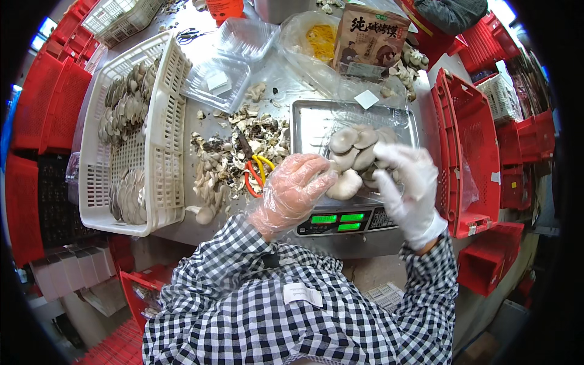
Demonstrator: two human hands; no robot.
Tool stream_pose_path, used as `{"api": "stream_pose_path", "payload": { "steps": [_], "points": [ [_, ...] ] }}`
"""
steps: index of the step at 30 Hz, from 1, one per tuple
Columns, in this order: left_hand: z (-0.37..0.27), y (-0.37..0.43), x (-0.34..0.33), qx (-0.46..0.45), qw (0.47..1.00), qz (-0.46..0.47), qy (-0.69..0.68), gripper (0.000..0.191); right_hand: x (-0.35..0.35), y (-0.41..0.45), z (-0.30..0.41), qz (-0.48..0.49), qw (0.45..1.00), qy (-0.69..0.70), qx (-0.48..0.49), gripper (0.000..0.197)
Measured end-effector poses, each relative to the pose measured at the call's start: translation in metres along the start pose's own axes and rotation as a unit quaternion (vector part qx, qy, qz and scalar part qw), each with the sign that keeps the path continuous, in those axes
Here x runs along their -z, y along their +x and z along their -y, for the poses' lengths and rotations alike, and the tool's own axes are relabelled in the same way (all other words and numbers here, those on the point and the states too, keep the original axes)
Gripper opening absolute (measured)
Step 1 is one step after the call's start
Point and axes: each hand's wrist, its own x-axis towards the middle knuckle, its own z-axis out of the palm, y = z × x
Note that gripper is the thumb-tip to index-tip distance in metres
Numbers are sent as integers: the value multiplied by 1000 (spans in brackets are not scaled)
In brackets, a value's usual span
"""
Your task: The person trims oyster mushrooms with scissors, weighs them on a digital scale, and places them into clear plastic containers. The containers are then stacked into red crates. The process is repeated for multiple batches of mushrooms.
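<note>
A cluster of oyster mushrooms (362, 146) sits in a clear plastic tray on the steel pan (310, 114) of a digital scale. My left hand (296, 189), in a clear plastic glove, has its fingers curled at the cluster's left side, next to a pale mushroom (345, 185). Whether it grips anything is hidden. On the other side, my right hand (410, 191) wears a white glove and is slightly blurred. Its thumb and fingers are apart, close to the mushrooms' right edge. Green digits glow on the scale's display (337, 220) below the pan.
Red-and-yellow-handled pruning shears (255, 169) lie among mushroom trimmings (214, 169) left of the scale. A white plastic crate (164, 182) holds rows of mushrooms. Clear containers (216, 82), a bag with yellow bands (321, 41) and a printed brown pouch (369, 41) lie behind. A red crate (474, 155) stands right.
</note>
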Motion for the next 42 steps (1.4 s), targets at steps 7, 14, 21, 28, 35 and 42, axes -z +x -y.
{"api": "stream_pose_path", "payload": {
  "steps": [7,14,21,28,35,42],
  "points": [
    [4,4,-10,-83,997,9,6,39,-30,20,-38,149,972,-129,126,30],
    [13,6,-6,-82,996,40,9,32,-23,32,-63,105,979,-105,143,33],
    [20,29,-5,-83,992,99,-8,34,-20,22,-77,54,987,-70,137,33],
    [28,43,-7,-78,985,128,-83,30,-20,13,-92,45,993,10,107,33],
    [22,35,-31,8,995,69,-74,36,-20,12,-96,22,992,-18,123,36],
    [18,28,-35,115,986,50,-107,32,-26,8,-97,18,994,10,107,38]
  ]
}}
